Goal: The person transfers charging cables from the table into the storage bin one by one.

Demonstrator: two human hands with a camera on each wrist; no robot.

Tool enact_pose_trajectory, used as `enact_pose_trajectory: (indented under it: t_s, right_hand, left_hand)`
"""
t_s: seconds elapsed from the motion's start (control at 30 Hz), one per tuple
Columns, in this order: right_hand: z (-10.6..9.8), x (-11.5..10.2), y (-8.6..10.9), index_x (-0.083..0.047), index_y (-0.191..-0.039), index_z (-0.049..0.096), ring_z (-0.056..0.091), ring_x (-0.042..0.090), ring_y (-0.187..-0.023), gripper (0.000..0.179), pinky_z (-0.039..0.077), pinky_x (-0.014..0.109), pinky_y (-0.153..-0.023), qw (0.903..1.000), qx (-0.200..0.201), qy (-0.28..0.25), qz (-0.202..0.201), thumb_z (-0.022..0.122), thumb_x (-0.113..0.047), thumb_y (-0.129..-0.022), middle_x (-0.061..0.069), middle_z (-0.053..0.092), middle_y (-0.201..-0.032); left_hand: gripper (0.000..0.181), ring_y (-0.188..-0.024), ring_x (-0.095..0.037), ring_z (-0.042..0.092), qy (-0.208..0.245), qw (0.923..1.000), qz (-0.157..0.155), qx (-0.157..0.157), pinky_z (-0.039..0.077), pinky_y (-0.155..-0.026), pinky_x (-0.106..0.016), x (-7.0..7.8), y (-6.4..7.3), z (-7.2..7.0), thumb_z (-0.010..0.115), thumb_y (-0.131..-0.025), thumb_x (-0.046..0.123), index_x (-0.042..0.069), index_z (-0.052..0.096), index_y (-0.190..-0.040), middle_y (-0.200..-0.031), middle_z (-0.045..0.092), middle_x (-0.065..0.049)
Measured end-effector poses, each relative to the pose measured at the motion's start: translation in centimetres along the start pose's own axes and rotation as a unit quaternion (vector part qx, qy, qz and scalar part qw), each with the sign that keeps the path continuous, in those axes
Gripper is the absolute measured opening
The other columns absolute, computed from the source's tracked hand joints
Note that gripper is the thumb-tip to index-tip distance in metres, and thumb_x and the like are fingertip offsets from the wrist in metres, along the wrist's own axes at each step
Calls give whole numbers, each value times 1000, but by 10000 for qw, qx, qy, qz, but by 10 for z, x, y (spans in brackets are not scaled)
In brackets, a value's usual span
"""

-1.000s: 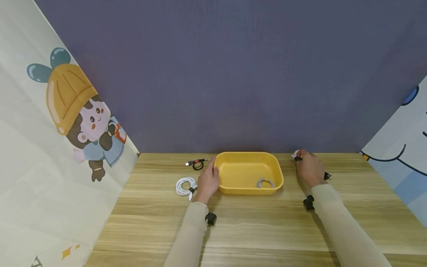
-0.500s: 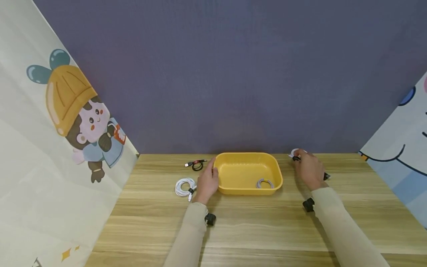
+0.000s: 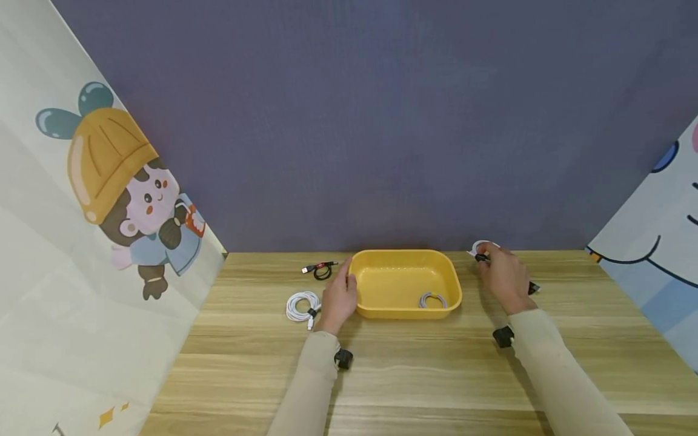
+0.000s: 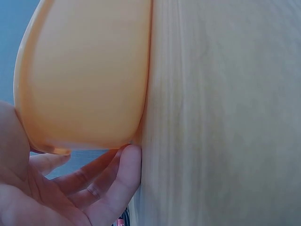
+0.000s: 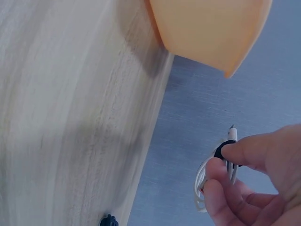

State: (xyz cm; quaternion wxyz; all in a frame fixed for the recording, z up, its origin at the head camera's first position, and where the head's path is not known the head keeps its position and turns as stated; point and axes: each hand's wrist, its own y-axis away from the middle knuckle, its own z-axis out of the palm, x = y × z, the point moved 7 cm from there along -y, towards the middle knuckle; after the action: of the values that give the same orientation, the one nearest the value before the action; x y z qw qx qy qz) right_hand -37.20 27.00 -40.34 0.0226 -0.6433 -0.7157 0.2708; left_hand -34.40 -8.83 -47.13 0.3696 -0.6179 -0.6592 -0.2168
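Observation:
My left hand (image 3: 339,301) holds the left end of a yellow plastic basin (image 3: 405,313). In the left wrist view, its thumb is by the rim and its fingers (image 4: 128,165) bend against the outer wall. A coiled grey cable (image 3: 423,300) lies inside the basin at the front right. To the basin's right, my right hand (image 3: 504,278) pinches a coiled white cable (image 5: 201,181) at its black tie (image 5: 221,149), between thumb and fingertips. The right wrist view shows this coil off the tabletop, its plug pointing up.
Left of the basin lie a coiled white cable (image 3: 299,306) with a black strap and a small black USB cable (image 3: 323,272). A black item with a metal end (image 3: 534,287) lies partly behind my right hand. A dark panel (image 3: 403,151) stands behind the wooden table (image 3: 425,375).
My right hand has shifted slightly left with the white cable, and more of the coil shows. My left hand has stayed on the basin.

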Motion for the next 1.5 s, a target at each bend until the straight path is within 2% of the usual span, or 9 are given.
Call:
enact_pose_trajectory:
  t_s: [0.13, 0.33, 0.57, 0.83, 1.13, 1.5]
  right_hand:
    - [-2, -2, 1, -11, -114, 62, 55, 33, -59, 27, 35, 41, -41, 9999, 100, -24, -39, 62, -10, -87, 21, 61, -90]
    - [-4, -5, 3, -12, -112, 63, 56, 36, -61, 27, 36, 45, -41, 9995, 286, -67, -83, 61, -10, -85, 18, 61, -88]
    - [-6, -12, 3, -9, -112, 62, 59, 38, -73, 26, 43, 51, -51, 9998, 186, -75, -45, 62, -11, -86, 20, 62, -95]
    - [-12, -24, 5, -9, -111, 63, 58, 35, -69, 25, 43, 50, -52, 9988, 306, -219, -315, 63, -9, -86, 19, 61, -90]
    - [-17, -37, 8, -9, -110, 64, 56, 28, -56, 26, 38, 41, -41, 9966, 451, -260, -636, 66, -8, -84, 19, 61, -84]
    - [-20, -50, 12, -10, -108, 64, 60, 32, -63, 25, 43, 47, -46, 9943, 526, -341, -858, 66, -9, -83, 18, 62, -87]
  left_hand:
    - [46, -107, -35, 58, -7, 10000, -27, 4, 46, -88, -51, 0, 0, 0, 40, -100, 29, 35, 33, -145, -134, 53, -6]
    - [46, -107, -36, 58, -43, 10000, -40, 23, 45, -87, -51, -1, 1, 0, 41, -100, 28, 36, 34, -145, -133, 54, -6]
    - [45, -96, -34, 62, -58, 9999, 122, 102, 48, -81, -50, 1, 2, -2, 41, -100, 27, 31, 36, -145, -127, 58, -10]
    - [45, -97, -35, 61, -40, 9999, 96, 73, 47, -82, -50, 3, 2, -3, 41, -100, 27, 31, 36, -145, -127, 58, -11]
    - [46, -98, -34, 61, -27, 10000, 63, 30, 47, -83, -50, 1, 1, -3, 40, -100, 27, 31, 35, -145, -130, 56, -10]
    - [46, -100, -34, 60, -31, 9999, 160, 54, 47, -83, -50, 2, 1, -2, 41, -100, 27, 30, 35, -145, -130, 56, -9]
